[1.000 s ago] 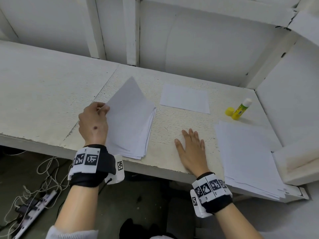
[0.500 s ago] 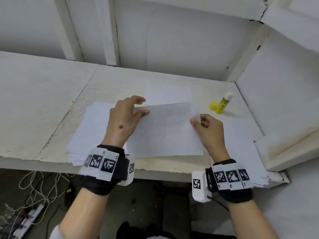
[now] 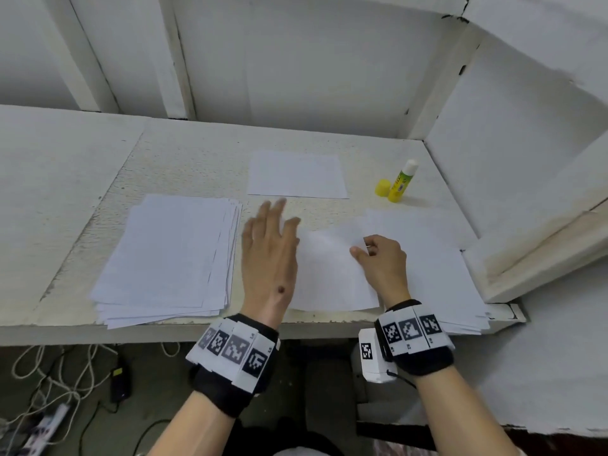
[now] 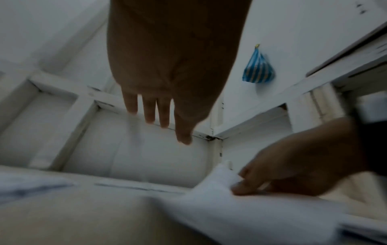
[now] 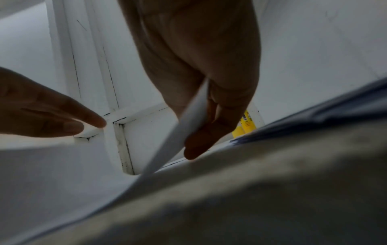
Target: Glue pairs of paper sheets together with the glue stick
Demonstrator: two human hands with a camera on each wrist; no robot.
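A single white sheet [image 3: 332, 274] lies near the table's front edge between my hands, its right edge lifted. My right hand [image 3: 371, 250] pinches that edge [image 5: 188, 119] between thumb and fingers. My left hand [image 3: 273, 225] hovers flat with straight fingers over the sheet's left side and holds nothing. A stack of white sheets [image 3: 171, 255] lies to the left, another stack [image 3: 437, 258] to the right. One separate sheet [image 3: 296, 174] lies farther back. The yellow-green glue stick [image 3: 401, 182] stands uncapped at the back right, its yellow cap [image 3: 382, 187] beside it.
The white table [image 3: 184, 159] ends in a front edge just under my wrists. White walls with wooden posts close the back and right. A raised ledge [image 3: 539, 251] borders the right stack. Cables lie on the floor at the lower left. A blue striped bag [image 4: 258, 69] hangs on the wall.
My left hand lifted a sheet off the left stack and carried it to the centre, where my right hand took its right edge. Now the left hand has let go and opened flat.
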